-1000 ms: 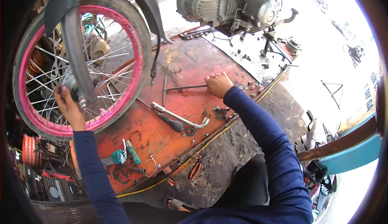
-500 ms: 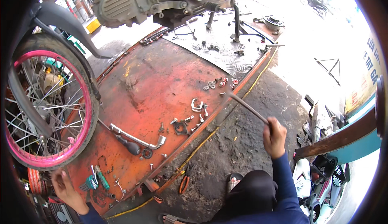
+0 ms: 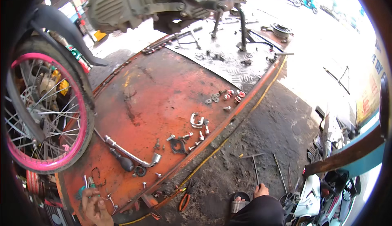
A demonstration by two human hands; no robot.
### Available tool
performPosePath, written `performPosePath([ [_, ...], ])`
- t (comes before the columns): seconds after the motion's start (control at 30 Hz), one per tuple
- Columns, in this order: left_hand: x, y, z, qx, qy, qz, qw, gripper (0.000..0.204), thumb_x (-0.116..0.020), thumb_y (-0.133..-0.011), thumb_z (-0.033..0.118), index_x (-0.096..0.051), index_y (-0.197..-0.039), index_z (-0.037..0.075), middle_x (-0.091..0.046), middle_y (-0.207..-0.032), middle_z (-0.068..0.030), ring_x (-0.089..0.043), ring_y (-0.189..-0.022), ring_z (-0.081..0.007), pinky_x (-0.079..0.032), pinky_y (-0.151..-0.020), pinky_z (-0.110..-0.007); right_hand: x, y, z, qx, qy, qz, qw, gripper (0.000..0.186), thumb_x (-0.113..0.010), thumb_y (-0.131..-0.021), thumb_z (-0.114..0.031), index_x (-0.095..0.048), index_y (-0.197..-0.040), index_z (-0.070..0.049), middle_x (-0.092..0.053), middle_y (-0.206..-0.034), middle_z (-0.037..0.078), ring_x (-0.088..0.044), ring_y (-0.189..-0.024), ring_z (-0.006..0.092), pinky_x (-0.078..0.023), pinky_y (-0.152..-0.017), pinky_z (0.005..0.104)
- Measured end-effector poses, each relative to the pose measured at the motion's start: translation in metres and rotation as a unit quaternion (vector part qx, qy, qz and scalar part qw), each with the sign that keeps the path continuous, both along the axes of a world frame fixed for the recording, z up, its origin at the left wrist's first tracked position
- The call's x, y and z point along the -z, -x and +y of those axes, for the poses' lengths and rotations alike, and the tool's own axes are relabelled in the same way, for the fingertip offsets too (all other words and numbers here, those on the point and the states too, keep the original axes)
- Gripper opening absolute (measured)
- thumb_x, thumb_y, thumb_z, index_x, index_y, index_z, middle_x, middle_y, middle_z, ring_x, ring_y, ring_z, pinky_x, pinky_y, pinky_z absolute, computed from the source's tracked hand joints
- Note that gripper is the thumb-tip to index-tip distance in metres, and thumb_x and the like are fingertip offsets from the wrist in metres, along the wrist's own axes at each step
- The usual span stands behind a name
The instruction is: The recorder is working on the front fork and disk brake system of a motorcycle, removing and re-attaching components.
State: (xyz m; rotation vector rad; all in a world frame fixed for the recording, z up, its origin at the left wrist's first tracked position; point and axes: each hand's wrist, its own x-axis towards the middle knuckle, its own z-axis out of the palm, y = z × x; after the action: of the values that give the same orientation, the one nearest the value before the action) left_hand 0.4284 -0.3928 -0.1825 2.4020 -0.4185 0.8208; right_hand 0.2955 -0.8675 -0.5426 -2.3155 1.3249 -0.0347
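Two hands are seen at the lower edge of the orange ramp (image 3: pixel 155 99). The left hand (image 3: pixel 96 207) is closed on a green-handled tool (image 3: pixel 86 187) at the ramp's near-left corner, fingers curled round it. The right hand (image 3: pixel 260 190), off the ramp's right edge over the ground, is clamped on the shaft of a T-wrench (image 3: pixel 254 165) whose crossbar lies on the dirt. Tool gathering is judged to be in hand; the next move would call for a firm lift of the T-wrench toward the ramp. Bolts (image 3: pixel 196 135) and washers (image 3: pixel 224 96) are scattered mid-ramp, a socket wrench (image 3: pixel 130 154) nearer the left hand. A pink-rimmed wheel (image 3: pixel 45 111) stands left of the ramp, an engine (image 3: pixel 163 1) beyond it, in an open-fronted workshop.
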Motion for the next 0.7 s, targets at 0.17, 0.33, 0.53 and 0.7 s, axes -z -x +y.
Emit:
performPosePath([
  [0.17,-0.062,-0.025,0.049,-0.136,0.084,-0.15,0.976,0.041,-0.062,-0.089,0.02,-0.049,-0.122,-0.001,-0.048,-0.122,-0.0122,-0.047,-0.112,-0.0248,-0.036,-0.099,-0.037,0.016,-0.011,-0.026,-0.08,-0.02,0.135,0.987,0.025,-0.07,-0.075,-0.027,-0.067,-0.088,-0.005,-0.067,-0.088,0.019,-0.065,-0.086,0.0364,-0.052,-0.076,0.046],
  [0.33,-0.151,-0.099,0.103,-0.201,0.046,-0.228,0.951,0.058,-0.072,-0.081,0.018,-0.046,-0.131,0.004,-0.056,-0.116,-0.0107,-0.053,-0.109,-0.021,-0.04,-0.093,-0.033,-0.18,-0.109,-0.06,-0.257,0.044,-0.208,0.943,0.022,-0.064,-0.081,-0.019,-0.06,-0.078,0.002,-0.063,-0.077,0.021,-0.059,-0.072,0.0408,-0.05,-0.067,0.045],
  [0.53,-0.167,-0.143,0.09,-0.23,-0.042,-0.227,0.945,0.048,-0.084,-0.062,0.03,-0.064,-0.092,-0.002,-0.055,-0.091,-0.0113,-0.054,-0.091,-0.028,-0.046,-0.078,-0.038,-0.471,-0.251,0.036,-0.35,0.274,-0.578,0.684,0.012,-0.06,-0.088,-0.006,-0.059,-0.097,0.001,-0.061,-0.087,0.012,-0.06,-0.079,0.0237,-0.048,-0.069,0.0326],
  [0.7,-0.168,-0.115,0.121,-0.243,-0.056,-0.331,0.91,0.058,-0.082,-0.065,0.038,-0.06,-0.105,0.002,-0.049,-0.112,-0.0138,-0.047,-0.109,-0.0328,-0.039,-0.094,-0.044,-0.548,-0.284,0.197,-0.565,0.024,-0.54,0.624,0.017,-0.064,-0.088,-0.015,-0.062,-0.09,0.002,-0.064,-0.081,0.011,-0.062,-0.071,0.017,-0.048,-0.064,0.029],
])
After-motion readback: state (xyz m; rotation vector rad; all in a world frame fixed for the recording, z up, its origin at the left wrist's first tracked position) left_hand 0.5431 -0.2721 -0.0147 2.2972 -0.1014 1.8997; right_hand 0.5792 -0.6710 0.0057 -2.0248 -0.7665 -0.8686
